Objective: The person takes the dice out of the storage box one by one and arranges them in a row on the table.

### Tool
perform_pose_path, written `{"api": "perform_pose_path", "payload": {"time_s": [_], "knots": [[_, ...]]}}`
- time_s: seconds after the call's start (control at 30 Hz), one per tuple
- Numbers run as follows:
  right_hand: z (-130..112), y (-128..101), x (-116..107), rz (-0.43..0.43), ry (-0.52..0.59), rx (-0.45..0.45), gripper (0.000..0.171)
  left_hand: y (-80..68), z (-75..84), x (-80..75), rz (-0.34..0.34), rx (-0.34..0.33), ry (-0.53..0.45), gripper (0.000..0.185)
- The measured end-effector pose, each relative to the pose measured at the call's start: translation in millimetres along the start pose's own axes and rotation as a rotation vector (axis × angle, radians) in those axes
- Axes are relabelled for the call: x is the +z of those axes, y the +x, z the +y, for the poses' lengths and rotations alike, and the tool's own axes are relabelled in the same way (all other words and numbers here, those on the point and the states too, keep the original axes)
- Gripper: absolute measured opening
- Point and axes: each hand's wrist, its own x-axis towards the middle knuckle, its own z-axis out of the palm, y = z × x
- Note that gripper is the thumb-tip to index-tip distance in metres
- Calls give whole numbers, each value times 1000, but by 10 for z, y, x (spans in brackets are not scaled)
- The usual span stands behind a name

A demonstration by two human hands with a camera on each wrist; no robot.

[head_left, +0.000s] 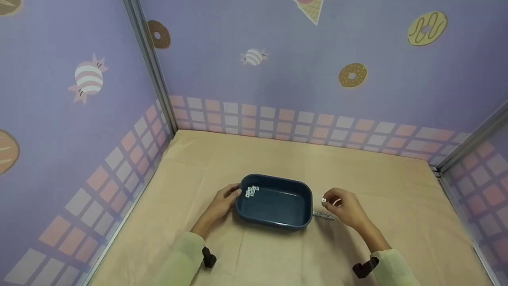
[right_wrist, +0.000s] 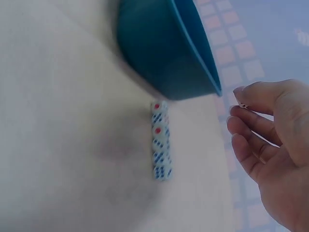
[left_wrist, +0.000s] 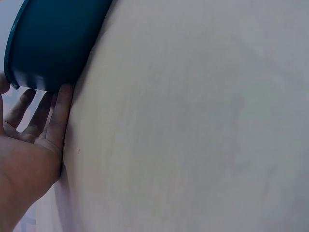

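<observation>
A dark blue rectangular tub (head_left: 278,216) sits on the beige table (head_left: 278,159), with several white dice (head_left: 251,191) lying in its far left corner. My left hand (head_left: 224,201) rests against the tub's left end, fingers straight on its outer wall (left_wrist: 48,43). My right hand (head_left: 341,206) hovers just right of the tub and pinches one white die (head_left: 324,200) at its fingertips. Below that hand a row of several white dice (right_wrist: 161,140) lies on the table beside the tub's right wall (right_wrist: 159,53).
Purple walls printed with sweets (head_left: 349,75) close the table in at the back, left and right, with metal posts (head_left: 152,67) in the corners. Bare beige surface stretches behind the tub and in front of it.
</observation>
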Motion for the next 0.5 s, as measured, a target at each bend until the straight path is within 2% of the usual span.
{"api": "perform_pose_path", "payload": {"time_s": [0.13, 0.27, 0.5], "knots": [[130, -97, -26, 22, -22, 46, 13, -3, -5, 14, -2, 4, -31, 50], [272, -221, -58, 25, -20, 130, 13, -4, -15, 16, -14, -3, -56, 50], [500, -409, -91, -14, -66, 244, 12, -3, -12, -6, -6, 4, -33, 50]]}}
